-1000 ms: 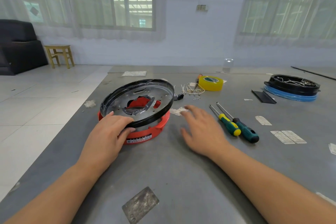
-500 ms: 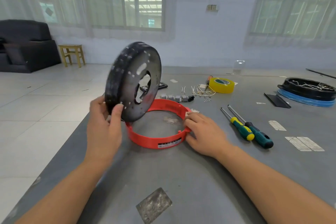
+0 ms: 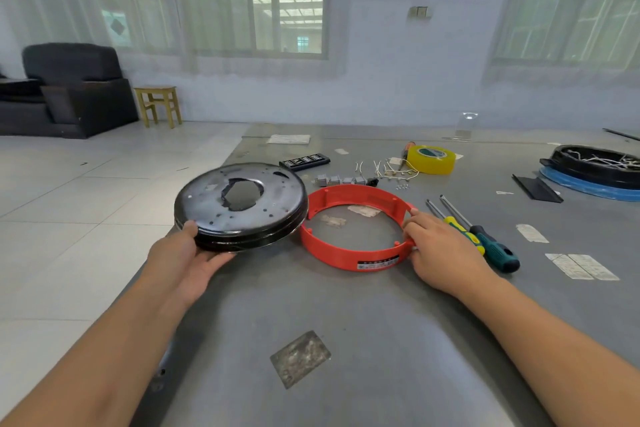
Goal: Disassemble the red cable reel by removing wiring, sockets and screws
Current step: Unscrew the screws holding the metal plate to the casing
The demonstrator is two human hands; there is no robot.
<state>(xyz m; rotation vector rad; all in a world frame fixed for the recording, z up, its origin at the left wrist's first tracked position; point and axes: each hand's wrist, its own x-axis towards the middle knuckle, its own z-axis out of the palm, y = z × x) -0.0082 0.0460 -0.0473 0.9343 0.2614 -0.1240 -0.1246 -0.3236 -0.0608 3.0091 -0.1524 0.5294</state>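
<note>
Head view: grey table (image 3: pixel 346 305); tiled floor (image 3: pixel 69 218), perhaps a sofa (image 3: pixel 69 90).

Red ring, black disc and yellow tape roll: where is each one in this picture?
red ring (image 3: pixel 346 253): head view, on its near wall beside the label.
black disc (image 3: pixel 207 204): head view, on its flat metal face left of the centre hole.
yellow tape roll (image 3: pixel 431 163): head view, on its outer side.
</note>
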